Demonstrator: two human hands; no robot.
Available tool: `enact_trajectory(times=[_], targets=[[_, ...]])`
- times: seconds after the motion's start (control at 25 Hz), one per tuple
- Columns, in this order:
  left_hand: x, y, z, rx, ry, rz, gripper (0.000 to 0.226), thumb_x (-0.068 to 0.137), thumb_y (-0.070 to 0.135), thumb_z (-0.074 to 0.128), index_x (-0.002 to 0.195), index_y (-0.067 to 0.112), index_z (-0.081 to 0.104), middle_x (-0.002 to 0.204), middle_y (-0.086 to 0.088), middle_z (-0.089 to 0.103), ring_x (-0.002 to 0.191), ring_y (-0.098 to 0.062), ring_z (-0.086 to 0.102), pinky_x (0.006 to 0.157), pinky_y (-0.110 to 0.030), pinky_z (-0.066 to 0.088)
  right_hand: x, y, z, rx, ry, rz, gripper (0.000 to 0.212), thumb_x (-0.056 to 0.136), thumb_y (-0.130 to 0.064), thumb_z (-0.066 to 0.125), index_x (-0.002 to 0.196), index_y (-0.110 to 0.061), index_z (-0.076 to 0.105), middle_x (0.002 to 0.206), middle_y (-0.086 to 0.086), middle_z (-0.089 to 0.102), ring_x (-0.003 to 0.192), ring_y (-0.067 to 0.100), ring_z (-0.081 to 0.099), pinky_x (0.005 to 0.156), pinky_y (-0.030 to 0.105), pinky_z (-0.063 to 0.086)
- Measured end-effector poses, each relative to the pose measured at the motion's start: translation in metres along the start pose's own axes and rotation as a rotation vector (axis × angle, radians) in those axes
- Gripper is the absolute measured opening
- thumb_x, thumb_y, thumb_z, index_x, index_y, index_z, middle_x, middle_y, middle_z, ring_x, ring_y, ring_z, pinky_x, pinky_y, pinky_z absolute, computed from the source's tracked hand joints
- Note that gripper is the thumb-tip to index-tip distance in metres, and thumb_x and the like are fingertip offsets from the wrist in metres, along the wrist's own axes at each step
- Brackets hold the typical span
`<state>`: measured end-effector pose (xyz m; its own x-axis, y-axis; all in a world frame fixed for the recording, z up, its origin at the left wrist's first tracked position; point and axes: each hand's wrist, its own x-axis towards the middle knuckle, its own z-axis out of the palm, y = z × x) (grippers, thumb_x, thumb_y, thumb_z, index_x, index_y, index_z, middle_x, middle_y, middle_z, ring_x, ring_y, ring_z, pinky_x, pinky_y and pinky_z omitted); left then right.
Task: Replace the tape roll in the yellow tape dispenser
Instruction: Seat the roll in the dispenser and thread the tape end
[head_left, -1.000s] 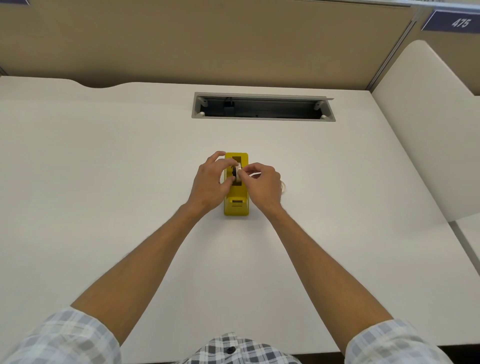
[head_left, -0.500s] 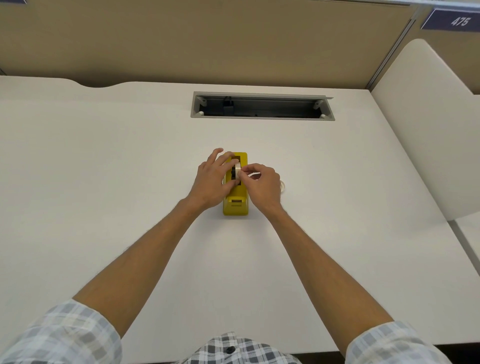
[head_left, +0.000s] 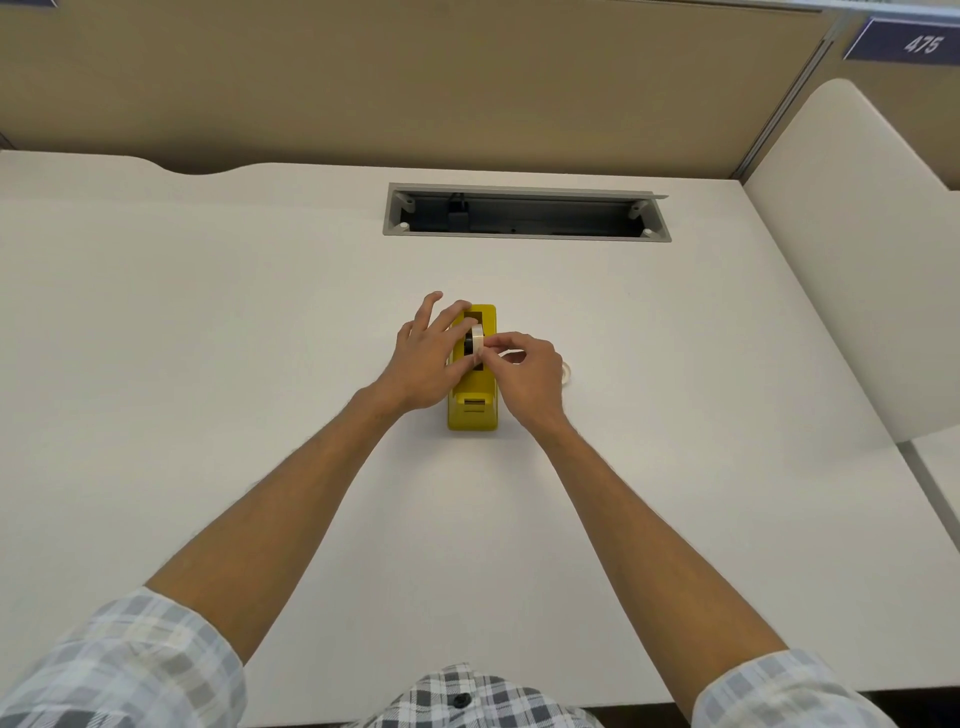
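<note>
— Two rolls are out, right? Where is each one?

— Yes. The yellow tape dispenser stands in the middle of the counter, its cutter end toward me. The white tape roll I'm working with stands on edge in the dispenser's open well, and something dark shows at its centre, probably the hub. Another roll lies flat on the counter just right of the dispenser, mostly hidden behind my right hand.

— What are your hands doing?

— My right hand pinches the near rim of the roll in the well between thumb and forefinger. My left hand rests against the dispenser's left side, fingers spread along its top edge, steadying it rather than clasping it.

— Is the roll seated?

— I can't tell; my fingers cover the slots. I'd judge I'm still settling it.

— What could go wrong?

— If the hub sits crooked, one end could miss its slot and the roll would jam or pop out. A hard push might tip or slide the dispenser if my left hand eases off. And the loose end of the tape could stick back onto the roll.
</note>
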<state>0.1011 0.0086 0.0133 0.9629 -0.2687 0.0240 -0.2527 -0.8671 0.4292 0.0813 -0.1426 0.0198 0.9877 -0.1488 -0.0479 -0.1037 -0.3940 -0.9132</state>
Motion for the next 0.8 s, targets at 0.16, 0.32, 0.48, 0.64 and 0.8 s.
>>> enact_trajectory(times=[0.16, 0.32, 0.48, 0.64, 0.8], targets=[[-0.0008, 0.0014, -0.0011, 0.002, 0.009, 0.006, 0.048, 0.097, 0.046, 0.045, 0.139, 0.022, 0.045, 0.158, 0.004, 0.024, 0.149, -0.024, 0.000, 0.114, -0.055, 0.020, 0.0013, -0.0027, 0.0014, 0.020, -0.002, 0.045, 0.013, 0.079, -0.031, 0.071, 0.088, -0.023, 0.077, 0.082, -0.008, 0.074, 0.079, 0.013, 0.068, 0.077, 0.037, 0.057], [-0.0025, 0.0036, -0.0019, 0.006, 0.023, 0.001, 0.049, 0.097, 0.046, 0.045, 0.139, 0.022, 0.045, 0.157, 0.003, 0.027, 0.149, -0.024, 0.002, 0.114, -0.054, 0.020, 0.0022, -0.0048, 0.0035, 0.041, -0.001, 0.079, 0.013, 0.076, -0.033, 0.068, 0.080, -0.024, 0.076, 0.077, -0.007, 0.074, 0.080, 0.013, 0.068, 0.079, 0.038, 0.057], [-0.0034, 0.0053, -0.0037, 0.008, 0.026, -0.004, 0.049, 0.097, 0.045, 0.047, 0.140, 0.022, 0.046, 0.157, 0.003, 0.028, 0.150, -0.024, 0.002, 0.115, -0.054, 0.020, 0.0028, -0.0063, 0.0057, 0.078, 0.014, 0.129, 0.013, 0.075, -0.033, 0.067, 0.075, -0.023, 0.076, 0.074, -0.006, 0.074, 0.086, 0.012, 0.067, 0.082, 0.039, 0.055], [-0.0032, 0.0057, -0.0038, 0.023, 0.047, 0.001, 0.050, 0.096, 0.044, 0.050, 0.140, 0.022, 0.046, 0.156, 0.003, 0.031, 0.150, -0.024, 0.004, 0.115, -0.053, 0.019, 0.0040, -0.0083, 0.0072, 0.105, 0.032, 0.167, 0.011, 0.075, -0.032, 0.069, 0.072, -0.023, 0.075, 0.062, -0.011, 0.071, 0.082, 0.010, 0.066, 0.079, 0.037, 0.055], [-0.0024, 0.0035, -0.0034, 0.020, 0.057, 0.015, 0.049, 0.095, 0.044, 0.051, 0.139, 0.022, 0.048, 0.154, 0.003, 0.034, 0.149, -0.023, 0.006, 0.115, -0.053, 0.020, 0.0032, -0.0072, 0.0083, 0.090, 0.045, 0.143, 0.011, 0.078, -0.033, 0.069, 0.073, -0.024, 0.074, 0.065, -0.012, 0.071, 0.081, 0.010, 0.066, 0.077, 0.035, 0.054]])
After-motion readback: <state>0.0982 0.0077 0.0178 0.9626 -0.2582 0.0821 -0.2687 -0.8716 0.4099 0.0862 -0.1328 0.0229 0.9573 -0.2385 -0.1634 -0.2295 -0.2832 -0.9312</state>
